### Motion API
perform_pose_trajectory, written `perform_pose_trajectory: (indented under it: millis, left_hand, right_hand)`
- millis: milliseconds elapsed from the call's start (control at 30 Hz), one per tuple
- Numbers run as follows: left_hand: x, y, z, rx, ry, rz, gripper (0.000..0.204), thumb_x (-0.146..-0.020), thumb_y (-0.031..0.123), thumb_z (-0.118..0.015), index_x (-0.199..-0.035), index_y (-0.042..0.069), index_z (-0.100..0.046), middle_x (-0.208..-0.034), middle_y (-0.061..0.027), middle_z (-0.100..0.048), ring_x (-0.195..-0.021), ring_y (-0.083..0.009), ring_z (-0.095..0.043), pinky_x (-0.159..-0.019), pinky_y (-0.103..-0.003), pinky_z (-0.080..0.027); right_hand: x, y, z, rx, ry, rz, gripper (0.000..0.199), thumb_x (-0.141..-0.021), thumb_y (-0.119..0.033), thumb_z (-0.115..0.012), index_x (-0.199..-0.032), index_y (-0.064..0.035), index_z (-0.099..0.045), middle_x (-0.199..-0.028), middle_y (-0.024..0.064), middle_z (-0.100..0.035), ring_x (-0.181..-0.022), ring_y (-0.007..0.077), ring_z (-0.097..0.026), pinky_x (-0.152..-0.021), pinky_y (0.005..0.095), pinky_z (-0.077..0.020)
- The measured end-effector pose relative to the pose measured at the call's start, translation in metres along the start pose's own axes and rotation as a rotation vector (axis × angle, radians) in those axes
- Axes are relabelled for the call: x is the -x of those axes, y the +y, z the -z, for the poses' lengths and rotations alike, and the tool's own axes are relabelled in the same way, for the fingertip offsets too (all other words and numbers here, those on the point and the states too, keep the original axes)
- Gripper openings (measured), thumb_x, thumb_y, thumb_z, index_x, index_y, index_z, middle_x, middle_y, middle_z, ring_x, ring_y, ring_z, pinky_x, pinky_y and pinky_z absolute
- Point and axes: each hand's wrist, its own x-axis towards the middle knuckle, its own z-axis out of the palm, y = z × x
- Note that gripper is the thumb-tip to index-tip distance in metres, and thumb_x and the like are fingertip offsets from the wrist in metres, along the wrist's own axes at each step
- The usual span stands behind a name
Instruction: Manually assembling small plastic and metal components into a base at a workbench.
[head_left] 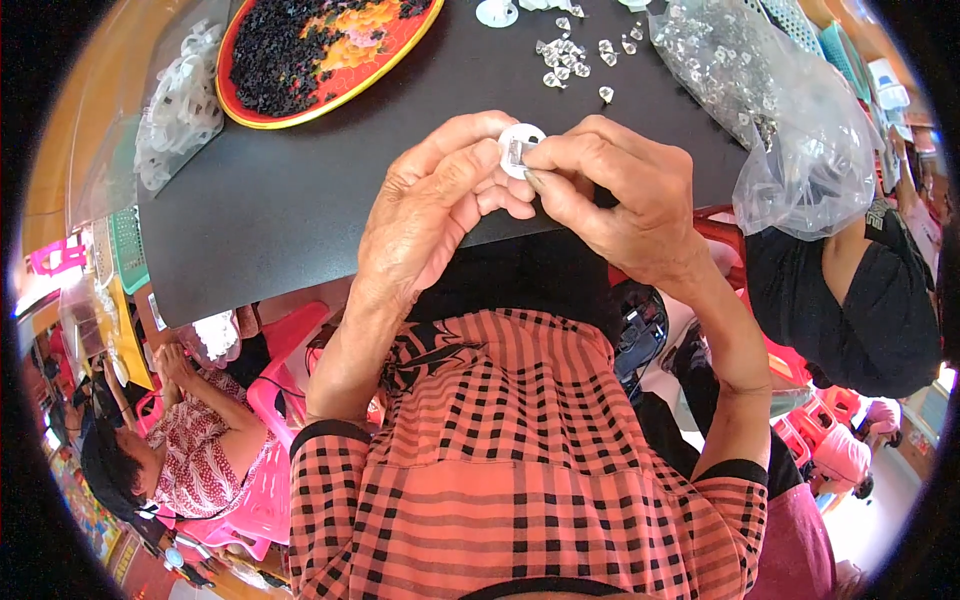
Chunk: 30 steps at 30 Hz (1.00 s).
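Two bare hands meet over the edge of a black table [260, 205], around a small white disc [512, 166] with a greyish rectangular part at its middle and a dark spot near its rim. Left hand [430, 205], at the disc's 8 o'clock, grasps it between thumb and fingers; right hand [630, 195], at 4 o'clock, brings thumb and forefinger to its near-right side, though whether they pinch anything small cannot be told. Measured from the disc, a red tray [262, 121] with a yellow rim lies at 10 o'clock, bearing many tiny black pieces [272, 58]. Loose clear gem-like pieces [562, 64] are scattered at 1 o'clock, a transparent bag [815, 165] of similar pieces slumps at 3 o'clock, another white round piece [496, 12] sits at 12 o'clock, and a bag of whitish pieces [180, 112] rests at 9 o'clock.
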Motion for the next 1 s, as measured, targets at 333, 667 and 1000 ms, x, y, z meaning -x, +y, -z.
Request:
perform_pose_trajectory:
  millis: [333, 667, 1000]
  left_hand:
    - [-0.001, 0.004, 0.001, 0.108, -0.016, 0.078, 0.03, -0.098, 0.014, -0.047, -0.12, -0.006, -0.053, -0.095, -0.0163, -0.064, -0.083, -0.0223, -0.066, -0.074, -0.035, -0.057]
    - [0.001, -0.001, -0.004, 0.034, 0.032, 0.001, 0.029, -0.095, 0.006, -0.053, -0.121, -0.005, -0.054, -0.1, -0.013, -0.064, -0.085, -0.0202, -0.065, -0.076, -0.034, -0.057]
    - [0.002, -0.002, -0.006, -0.093, 0.033, 0.017, 0.031, -0.096, 0.006, -0.048, -0.124, -0.007, -0.052, -0.104, -0.0133, -0.063, -0.086, -0.0195, -0.065, -0.078, -0.032, -0.056]
  right_hand:
    - [-0.016, 0.008, 0.007, 0.135, -0.079, 0.163, 0.027, -0.067, -0.004, -0.073, -0.092, -0.0106, -0.066, -0.082, 0.0019, -0.058, -0.073, 0.0206, -0.058, -0.066, 0.0328, -0.0478]
    - [-0.016, 0.013, 0.005, 0.229, -0.051, 0.275, 0.023, -0.066, -0.009, -0.074, -0.087, -0.0097, -0.066, -0.079, 0.0005, -0.055, -0.071, 0.0186, -0.055, -0.064, 0.0306, -0.0438]
    - [-0.021, 0.016, 0.016, -0.15, -0.236, -0.011, 0.02, -0.073, 0.005, -0.068, -0.092, -0.0036, -0.068, -0.08, 0.0058, -0.06, -0.069, 0.0152, -0.057, -0.06, 0.0258, -0.0443]
